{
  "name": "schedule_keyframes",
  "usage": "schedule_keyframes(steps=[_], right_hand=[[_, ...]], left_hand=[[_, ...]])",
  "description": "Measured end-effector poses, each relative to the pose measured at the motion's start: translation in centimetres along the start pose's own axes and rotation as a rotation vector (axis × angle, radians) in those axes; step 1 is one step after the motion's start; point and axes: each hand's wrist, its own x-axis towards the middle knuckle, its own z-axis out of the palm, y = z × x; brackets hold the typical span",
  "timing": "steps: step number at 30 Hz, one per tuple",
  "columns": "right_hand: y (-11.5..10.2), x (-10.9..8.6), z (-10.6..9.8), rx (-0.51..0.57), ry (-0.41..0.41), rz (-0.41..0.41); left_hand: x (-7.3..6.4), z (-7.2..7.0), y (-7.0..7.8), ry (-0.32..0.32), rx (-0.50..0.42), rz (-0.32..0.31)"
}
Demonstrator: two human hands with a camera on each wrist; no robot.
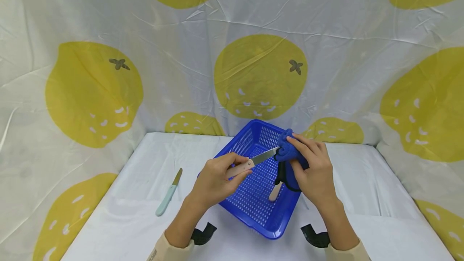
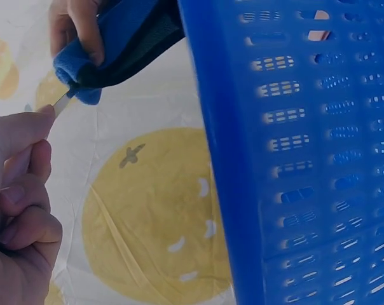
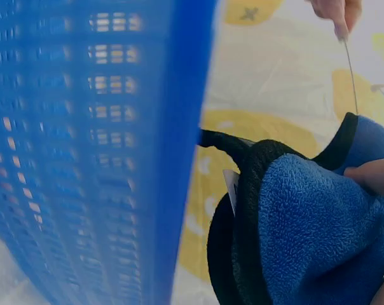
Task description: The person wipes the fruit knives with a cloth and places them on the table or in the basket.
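My left hand [image 1: 219, 176] grips the pale pink handle of a knife [image 1: 264, 156] above the basket, its blade pointing up to the right. In my right hand [image 1: 314, 168] is a blue cloth [image 1: 290, 150] with black edging, pinched between thumb and fingers around the blade's tip. The cloth hides that tip. In the right wrist view the cloth [image 3: 325, 216] hangs in folds, showing a black loop and a white tag. Below both hands stands a blue plastic basket [image 1: 244, 214]. Inside it lies another pale pink handle [image 1: 275, 192], its upper part hidden by the cloth.
A knife with a mint green handle [image 1: 165, 200] lies on the white-covered table [image 1: 134, 220], left of the basket. Behind the table hangs a white curtain [image 1: 174, 71] printed with yellow lemons. The basket's wall [image 2: 220, 159] rises close beside both hands in the wrist views.
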Motion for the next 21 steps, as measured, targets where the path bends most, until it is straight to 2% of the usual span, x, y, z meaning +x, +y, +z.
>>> schedule_keyframes(steps=[4, 9, 16, 21], right_hand=[[0.2, 0.3, -0.5, 0.021, 0.046, 0.012], [-0.4, 0.4, -0.5, 0.065, 0.075, -0.026], [-2.5, 0.0, 0.2, 0.11, 0.018, -0.117], [-3.8, -0.4, 1.0, 0.125, -0.031, -0.192]], left_hand=[[0.0, -0.1, 0.1, 0.001, -0.029, -0.034], [0.0, -0.1, 0.0, 0.012, -0.017, -0.051], [0.0, 0.1, -0.1, 0.014, 0.011, -0.062], [0.0, 0.1, -0.3, 0.024, 0.033, -0.04]])
